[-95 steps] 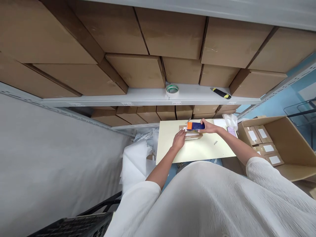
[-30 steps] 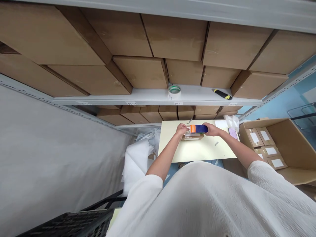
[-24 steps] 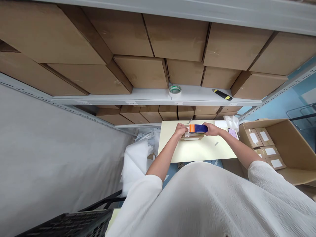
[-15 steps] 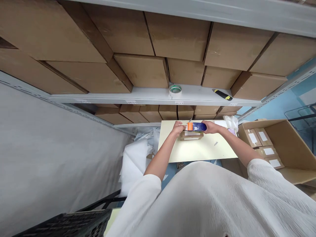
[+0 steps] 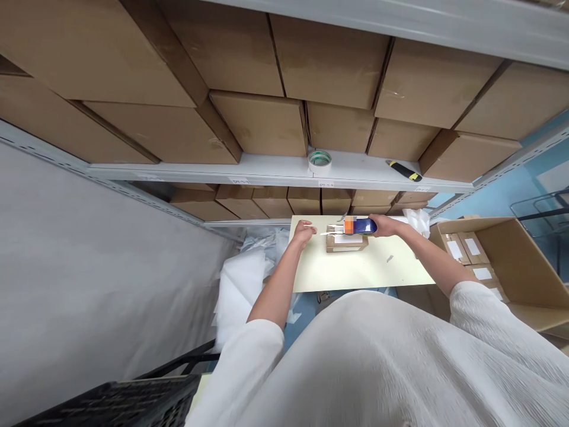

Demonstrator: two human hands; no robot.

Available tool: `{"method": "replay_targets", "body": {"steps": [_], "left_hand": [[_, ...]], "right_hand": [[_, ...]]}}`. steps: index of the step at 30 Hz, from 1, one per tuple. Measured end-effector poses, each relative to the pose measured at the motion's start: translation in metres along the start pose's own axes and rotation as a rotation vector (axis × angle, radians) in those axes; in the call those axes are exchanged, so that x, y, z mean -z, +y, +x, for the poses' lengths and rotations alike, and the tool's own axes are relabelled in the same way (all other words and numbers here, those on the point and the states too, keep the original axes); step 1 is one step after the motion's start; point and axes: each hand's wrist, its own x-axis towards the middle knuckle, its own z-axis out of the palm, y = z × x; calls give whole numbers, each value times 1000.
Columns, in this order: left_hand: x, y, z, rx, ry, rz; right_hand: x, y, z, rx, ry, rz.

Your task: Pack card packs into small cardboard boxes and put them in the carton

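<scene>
My right hand (image 5: 383, 225) grips the right end of a blue and orange tape dispenser (image 5: 363, 226), held level over a small cardboard box (image 5: 344, 247). Whitish, shiny strips stick out from the dispenser's left end; their detail is too small to make out. The box, with a white label on its near side, rests on a pale yellow tabletop (image 5: 320, 273). To the left of it, my left hand (image 5: 304, 231) hovers apart from both, fingers loosely bent and spread, with nothing visible in them.
A large open carton (image 5: 520, 261) with several labelled small boxes stands at right. Grey shelving (image 5: 275, 169) full of cardboard boxes rises ahead, bearing a tape roll (image 5: 319, 162) and a yellow-black cutter (image 5: 403, 171). White foam sheets (image 5: 240, 284) lie at left; a black crate (image 5: 115, 403) is nearby.
My left hand has come away from the dispenser's left end and moved left. The dispenser has shifted slightly right in my right hand, uncovering more of the box top.
</scene>
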Motion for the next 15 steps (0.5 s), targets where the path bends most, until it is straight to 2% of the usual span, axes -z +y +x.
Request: {"method": "replay_targets", "body": {"steps": [7, 15], "left_hand": [[-10, -26, 1, 5, 62, -71], [-11, -54, 16, 20, 26, -155]], "right_hand": [[-14, 0, 15, -2, 1, -73], [-9, -12, 18, -39, -58, -176]]}}
